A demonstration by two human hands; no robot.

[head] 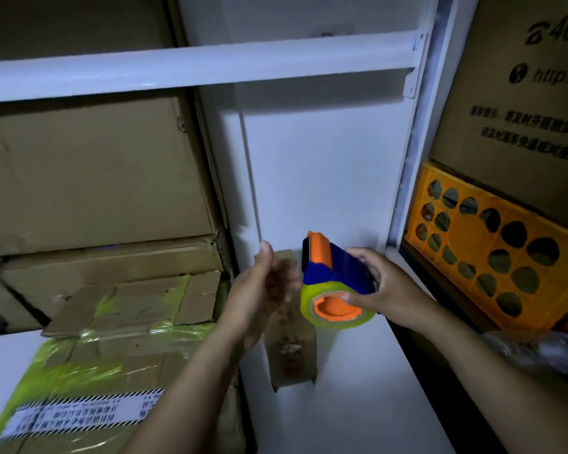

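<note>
Head view: right hand [386, 286] curls around tape dispenser [332, 276], held mid-air before white shelf panel [325, 158]. Left hand [269, 286] blurred, fingers loosely extended beside brown strip [292, 355]; whether it pinches strip, cannot tell. Likely step: drawing out tape. Next calls for steadying free end, aiming at taped carton [95, 362].

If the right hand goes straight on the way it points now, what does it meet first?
Probably the left hand: the right hand points leftward, gripping the tape dispenser, and the open left palm faces the dispenser close by. Depth between them is unclear.
</note>
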